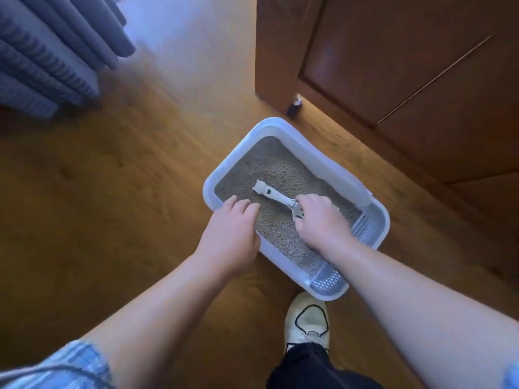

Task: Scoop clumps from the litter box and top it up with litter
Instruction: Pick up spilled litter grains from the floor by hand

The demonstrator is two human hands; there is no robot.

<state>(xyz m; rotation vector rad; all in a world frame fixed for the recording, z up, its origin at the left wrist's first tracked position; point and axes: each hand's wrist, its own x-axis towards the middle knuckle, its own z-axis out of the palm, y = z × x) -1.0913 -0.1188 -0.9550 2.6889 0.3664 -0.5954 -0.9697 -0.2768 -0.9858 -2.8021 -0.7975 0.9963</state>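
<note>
Two hands: R hand [320, 223] grips scoop [276, 196], head hidden; L hand [233, 231] flat on litter box [309, 153] rim.

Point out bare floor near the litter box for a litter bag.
Widest: floor left of the litter box, toward the curtain. Narrow strip between box and wooden door. Crowded: near corner by the shoe; left hand and right hand over the box.

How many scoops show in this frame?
1. The white scoop lies in the litter box, its head under the right hand, which grips it. None other shows.
</note>
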